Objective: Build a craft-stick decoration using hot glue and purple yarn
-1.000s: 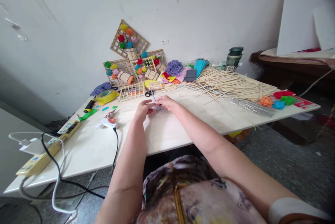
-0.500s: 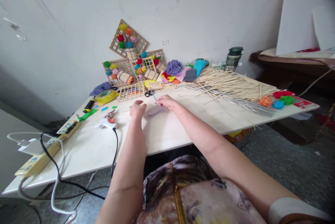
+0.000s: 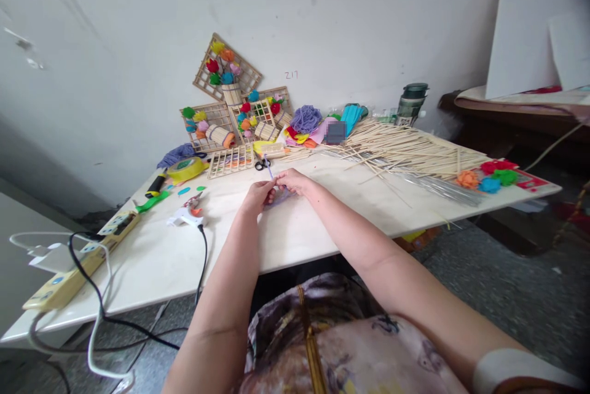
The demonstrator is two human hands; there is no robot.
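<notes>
Purple yarn [image 3: 269,168] rises in a short strand above my fingertips, and more of it lies loosely on the table under my hands. My right hand [image 3: 295,182] pinches the yarn between thumb and fingers. Close against it, my left hand [image 3: 260,195] has its fingers closed at the same strand; the exact grip is small and partly hidden. Just beyond the hands lie black-handled scissors [image 3: 262,165] and a small lattice of sticks [image 3: 232,161].
Bamboo sticks [image 3: 405,148] and silvery wires [image 3: 442,188] cover the right side. Flower panels [image 3: 207,123] lean on the wall. At left are a glue gun [image 3: 188,217], yellow tape [image 3: 187,168], a utility knife [image 3: 157,185] and a power strip [image 3: 83,271] with trailing cables.
My left hand has moved right and forward to meet my right hand at the yarn, its fingers closing there. My right hand stays nearly in place, still pinching the yarn.
</notes>
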